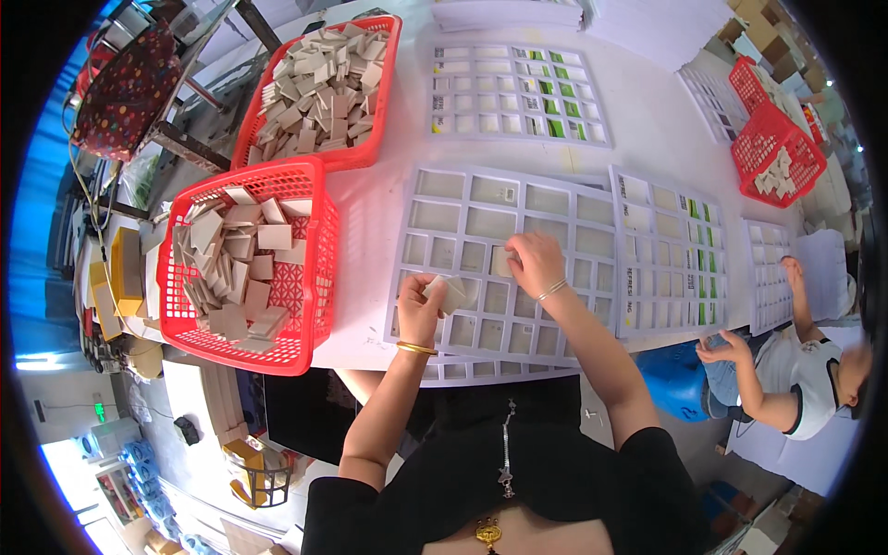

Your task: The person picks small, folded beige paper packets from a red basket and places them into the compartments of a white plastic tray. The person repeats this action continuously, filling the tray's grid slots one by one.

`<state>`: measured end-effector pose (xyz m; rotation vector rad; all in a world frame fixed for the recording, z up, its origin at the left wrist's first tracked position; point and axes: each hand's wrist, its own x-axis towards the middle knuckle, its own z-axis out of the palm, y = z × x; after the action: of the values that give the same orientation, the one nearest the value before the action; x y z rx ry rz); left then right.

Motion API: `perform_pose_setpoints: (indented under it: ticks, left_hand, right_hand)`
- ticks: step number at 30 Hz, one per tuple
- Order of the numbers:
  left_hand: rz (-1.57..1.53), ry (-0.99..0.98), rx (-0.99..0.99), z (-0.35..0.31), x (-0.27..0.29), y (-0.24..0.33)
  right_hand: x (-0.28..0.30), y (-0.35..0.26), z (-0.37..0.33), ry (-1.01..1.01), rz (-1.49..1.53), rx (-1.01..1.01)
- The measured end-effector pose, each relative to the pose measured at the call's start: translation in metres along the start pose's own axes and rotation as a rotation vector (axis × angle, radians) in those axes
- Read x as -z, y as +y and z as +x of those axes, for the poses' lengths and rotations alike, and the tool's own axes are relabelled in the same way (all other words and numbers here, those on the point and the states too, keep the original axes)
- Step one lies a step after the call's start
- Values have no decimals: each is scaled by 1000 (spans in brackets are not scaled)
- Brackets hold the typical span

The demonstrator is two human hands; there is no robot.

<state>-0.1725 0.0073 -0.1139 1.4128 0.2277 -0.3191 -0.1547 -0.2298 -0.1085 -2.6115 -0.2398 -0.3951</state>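
Observation:
A white display board (pixel 465 188) divided into rows of recessed compartments lies flat on the table in front of me. Over its left part, my left hand (pixel 419 307) is closed around a few thin beige tiles (pixel 450 294), which stick out past its fingertips. My right hand (pixel 540 263) pinches a single beige tile (pixel 501 263) at a compartment near the middle of the board. Whether that tile touches the compartment floor I cannot tell. Several of the larger compartments at the far side show bare greyish bottoms.
Left of the board stand two red plastic baskets, a near one (pixel 319 268) and a far one (pixel 393 69), both with loose beige tiles. Boards with green strips (pixel 606 102) lie beyond and right. A co-worker (pixel 786 407) sits at the right, near smaller red baskets (pixel 795 139).

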Motion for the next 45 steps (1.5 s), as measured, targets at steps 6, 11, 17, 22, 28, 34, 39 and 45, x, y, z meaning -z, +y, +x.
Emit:
perform_pose_setpoints:
  ticks: [6, 11, 17, 22, 28, 34, 39, 45]
  left_hand:
    - [-85, 47, -94, 0, -15, 1]
    - [-144, 52, -52, -5, -19, 6]
    - [-143, 41, -62, -5, -19, 0]
    - [-164, 33, -43, -5, -22, -2]
    - [-92, -60, -39, -7, -22, 2]
    - [-230, -73, -27, -4, -22, 5]
    - [-81, 69, -271, 15, 3, -6]
    - [752, -293, -292, 24, 5, 25]
  right_hand:
    - [3, -1, -5, -45, 43, -26]
    - [6, -8, -13, -104, -77, -41]
    - [10, -13, -16, -78, -21, -33]
    - [10, -12, -17, -120, -35, -43]
    - [35, -48, -5, -167, 515, -138]
    - [24, -46, 10, -490, 931, -333]
    - [9, -30, 20, -189, 502, -328]
    - [-2, -24, 30, -135, 435, -203]
